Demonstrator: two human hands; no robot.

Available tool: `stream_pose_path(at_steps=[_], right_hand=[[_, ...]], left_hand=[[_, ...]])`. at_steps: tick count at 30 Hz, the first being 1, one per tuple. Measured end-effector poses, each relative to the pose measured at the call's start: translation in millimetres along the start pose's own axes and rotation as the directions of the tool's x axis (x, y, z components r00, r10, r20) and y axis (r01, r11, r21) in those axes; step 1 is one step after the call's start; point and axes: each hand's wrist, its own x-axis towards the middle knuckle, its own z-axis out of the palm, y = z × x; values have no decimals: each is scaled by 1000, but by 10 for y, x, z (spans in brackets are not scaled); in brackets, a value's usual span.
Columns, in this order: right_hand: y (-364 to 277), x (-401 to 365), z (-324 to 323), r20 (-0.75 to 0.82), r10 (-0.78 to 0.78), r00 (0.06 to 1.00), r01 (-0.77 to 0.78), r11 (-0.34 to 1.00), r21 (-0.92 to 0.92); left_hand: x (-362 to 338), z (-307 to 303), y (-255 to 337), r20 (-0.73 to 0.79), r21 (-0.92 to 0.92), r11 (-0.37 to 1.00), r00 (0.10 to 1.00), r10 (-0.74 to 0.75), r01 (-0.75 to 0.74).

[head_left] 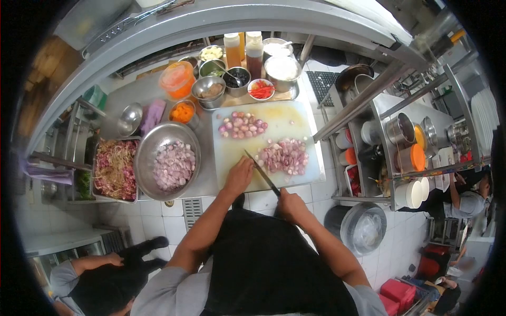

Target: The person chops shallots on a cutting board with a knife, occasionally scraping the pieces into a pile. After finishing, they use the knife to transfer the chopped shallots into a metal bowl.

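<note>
My right hand (293, 205) is wrapped round the handle of a kitchen knife (265, 176), whose blade points up and left over the white cutting board (290, 113). Just left of the blade, my left hand (240, 176) is closed, fingers together and down at the board; whatever they hold is hidden. To the right of the knife lies a heap of sliced shallots (286, 157). Further back on the board are whole peeled shallots (242, 125). A large steel bowl (145, 158) at the left contains more sliced shallots (174, 165).
Left of the bowl stands a tray of unpeeled shallots (115, 169). Behind the board are sauce bottles (232, 51), a bowl of red chili (261, 89) and an orange tub (177, 80). A metal shelf bar (221, 18) spans overhead. Another person (100, 279) is at lower left.
</note>
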Motion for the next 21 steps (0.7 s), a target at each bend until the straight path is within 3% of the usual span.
stream_pose_path(at_steps=[3,5,7,9,11,12,14,17,21], right_hand=[[-12,-106,-260,-4,6,1000,-6,998,55],[-20,-221,-418,-31,14,999,-11,995,100],[-12,-351,-542,-158,-1,987,-11,997,-72],[32,-461,-608,-245,-26,969,2,995,-95],[-47,-589,-731,-308,82,948,-118,988,-102],[-44,-624,-753,-319,89,944,-126,987,-98],[-22,-709,-798,-335,87,938,-120,990,-79],[-105,-838,-853,-391,135,910,-173,983,-63],[-13,-1053,-871,-452,122,884,-175,982,-76]], left_hand=[[-26,-1,-34,45,-74,997,999,0,3],[-76,31,-65,-55,-85,996,998,-41,36],[-78,-127,94,-75,-68,997,997,-36,31],[-29,-263,362,-90,-59,998,996,-22,17],[23,-346,609,-1,74,964,967,256,-255],[53,-338,732,3,70,961,963,268,-267],[111,-240,966,158,50,918,911,382,-393],[167,-19,963,250,120,894,885,394,-432],[296,140,800,237,145,890,888,394,-433]])
